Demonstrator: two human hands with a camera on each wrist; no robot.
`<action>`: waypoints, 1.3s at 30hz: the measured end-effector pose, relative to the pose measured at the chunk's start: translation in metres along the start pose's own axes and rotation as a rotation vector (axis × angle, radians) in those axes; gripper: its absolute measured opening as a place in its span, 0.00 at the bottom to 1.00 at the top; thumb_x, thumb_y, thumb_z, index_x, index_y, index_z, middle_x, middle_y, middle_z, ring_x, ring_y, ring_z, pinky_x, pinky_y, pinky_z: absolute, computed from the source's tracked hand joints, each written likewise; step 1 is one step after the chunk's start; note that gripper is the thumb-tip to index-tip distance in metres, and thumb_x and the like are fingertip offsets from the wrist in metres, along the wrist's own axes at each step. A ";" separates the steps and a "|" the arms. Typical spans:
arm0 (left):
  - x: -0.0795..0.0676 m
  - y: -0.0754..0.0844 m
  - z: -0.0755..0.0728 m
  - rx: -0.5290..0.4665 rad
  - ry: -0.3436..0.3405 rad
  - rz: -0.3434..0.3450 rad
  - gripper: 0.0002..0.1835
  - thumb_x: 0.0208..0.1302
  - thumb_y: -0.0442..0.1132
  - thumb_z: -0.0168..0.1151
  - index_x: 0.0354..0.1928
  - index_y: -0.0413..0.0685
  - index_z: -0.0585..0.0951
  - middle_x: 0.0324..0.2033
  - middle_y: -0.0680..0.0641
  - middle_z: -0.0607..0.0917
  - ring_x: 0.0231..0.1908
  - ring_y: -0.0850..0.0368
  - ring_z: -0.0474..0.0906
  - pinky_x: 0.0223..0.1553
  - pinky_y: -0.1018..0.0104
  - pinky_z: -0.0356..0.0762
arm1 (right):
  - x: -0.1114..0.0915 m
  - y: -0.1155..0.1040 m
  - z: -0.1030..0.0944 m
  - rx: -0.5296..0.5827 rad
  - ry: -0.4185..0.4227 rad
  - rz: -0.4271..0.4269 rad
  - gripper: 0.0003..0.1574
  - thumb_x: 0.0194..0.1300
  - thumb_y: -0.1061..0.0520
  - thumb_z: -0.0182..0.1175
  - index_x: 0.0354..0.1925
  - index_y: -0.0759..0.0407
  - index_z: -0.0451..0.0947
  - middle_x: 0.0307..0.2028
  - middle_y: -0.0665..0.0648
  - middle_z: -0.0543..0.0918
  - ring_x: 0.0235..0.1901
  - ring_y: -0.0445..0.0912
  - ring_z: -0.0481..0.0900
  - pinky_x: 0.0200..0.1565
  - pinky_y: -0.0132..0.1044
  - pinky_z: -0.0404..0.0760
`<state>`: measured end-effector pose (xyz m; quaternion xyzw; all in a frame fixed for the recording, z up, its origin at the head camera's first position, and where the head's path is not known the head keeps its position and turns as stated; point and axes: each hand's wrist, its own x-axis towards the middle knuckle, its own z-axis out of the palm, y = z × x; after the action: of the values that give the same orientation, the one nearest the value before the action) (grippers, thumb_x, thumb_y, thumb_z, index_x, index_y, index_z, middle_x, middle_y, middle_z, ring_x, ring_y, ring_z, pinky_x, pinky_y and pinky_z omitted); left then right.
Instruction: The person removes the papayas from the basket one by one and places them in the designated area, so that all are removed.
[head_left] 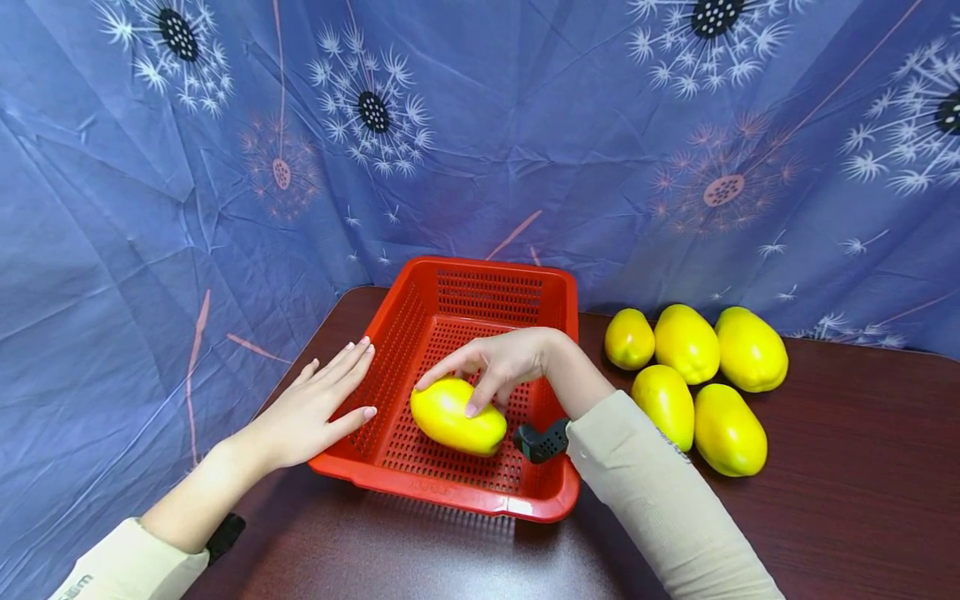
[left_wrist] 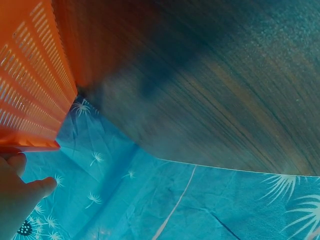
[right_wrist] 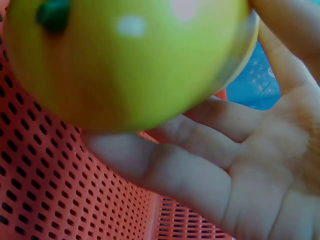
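My right hand [head_left: 516, 358] grips a smooth yellow mango [head_left: 453, 421] between thumb and fingers, inside the red plastic basket [head_left: 442, 493]. In the right wrist view the mango [right_wrist: 135, 65] shows a green stem nub, and the fingers curl around its side over the perforated basket floor. My left hand [head_left: 311, 412] lies with straight, spread fingers at the basket's left rim. The left wrist view catches only part of that hand [left_wrist: 20, 192], just beside the basket's slotted wall [left_wrist: 30, 75].
Several more yellow mangoes, among them a small one [head_left: 629, 339] and a larger one [head_left: 730, 429], sit grouped on the dark wooden table [head_left: 847, 483] right of the basket. A blue cloth [head_left: 480, 125] with dandelion prints hangs behind the table and along its left side.
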<state>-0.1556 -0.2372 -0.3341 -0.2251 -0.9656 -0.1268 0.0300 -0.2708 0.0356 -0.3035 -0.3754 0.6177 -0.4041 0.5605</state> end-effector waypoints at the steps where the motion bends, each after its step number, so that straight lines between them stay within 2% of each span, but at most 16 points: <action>1: 0.000 0.000 0.000 0.000 0.001 -0.001 0.39 0.67 0.58 0.48 0.72 0.45 0.51 0.72 0.46 0.49 0.70 0.46 0.43 0.62 0.36 0.41 | -0.001 0.000 0.000 0.001 0.009 -0.005 0.40 0.58 0.69 0.60 0.67 0.53 0.64 0.58 0.55 0.68 0.41 0.48 0.73 0.27 0.34 0.76; 5: 0.000 0.000 0.000 -0.004 0.000 -0.003 0.40 0.67 0.58 0.48 0.72 0.45 0.51 0.72 0.47 0.48 0.70 0.46 0.43 0.62 0.36 0.41 | -0.003 -0.002 -0.001 -0.006 0.040 -0.025 0.40 0.58 0.69 0.60 0.67 0.53 0.63 0.57 0.57 0.68 0.41 0.48 0.72 0.26 0.34 0.76; 10: 0.001 0.000 0.000 -0.002 -0.017 -0.011 0.40 0.67 0.59 0.48 0.73 0.46 0.50 0.72 0.47 0.47 0.71 0.46 0.42 0.63 0.36 0.40 | -0.007 -0.006 -0.001 0.009 0.087 -0.035 0.40 0.58 0.68 0.60 0.67 0.51 0.63 0.57 0.59 0.68 0.46 0.50 0.72 0.32 0.39 0.81; 14: 0.000 -0.001 0.000 0.003 -0.026 -0.020 0.40 0.67 0.59 0.48 0.73 0.46 0.50 0.72 0.48 0.47 0.71 0.47 0.41 0.63 0.37 0.40 | -0.009 -0.007 -0.001 0.043 0.109 -0.041 0.40 0.58 0.67 0.60 0.67 0.50 0.63 0.56 0.61 0.68 0.46 0.52 0.73 0.34 0.42 0.81; 22: 0.001 -0.002 0.001 0.005 -0.010 -0.005 0.41 0.66 0.58 0.50 0.72 0.45 0.51 0.72 0.46 0.48 0.71 0.46 0.42 0.63 0.36 0.40 | -0.014 -0.011 -0.001 0.102 0.169 -0.076 0.40 0.58 0.68 0.58 0.67 0.52 0.62 0.54 0.64 0.69 0.48 0.54 0.73 0.42 0.53 0.79; 28: 0.001 -0.001 0.000 -0.004 -0.025 -0.017 0.41 0.66 0.59 0.49 0.73 0.46 0.50 0.72 0.47 0.47 0.71 0.47 0.41 0.63 0.36 0.40 | -0.020 -0.014 -0.001 0.154 0.225 -0.097 0.39 0.58 0.69 0.59 0.67 0.51 0.63 0.53 0.66 0.69 0.44 0.56 0.76 0.43 0.55 0.78; 39: 0.001 -0.001 0.000 0.001 -0.021 -0.016 0.41 0.66 0.59 0.48 0.73 0.46 0.49 0.72 0.47 0.47 0.71 0.47 0.41 0.63 0.37 0.40 | -0.031 -0.018 -0.002 0.206 0.272 -0.146 0.40 0.60 0.69 0.56 0.68 0.52 0.60 0.52 0.68 0.70 0.43 0.58 0.77 0.42 0.56 0.78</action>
<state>-0.1566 -0.2374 -0.3339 -0.2186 -0.9677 -0.1241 0.0192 -0.2698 0.0571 -0.2750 -0.3018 0.6142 -0.5518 0.4766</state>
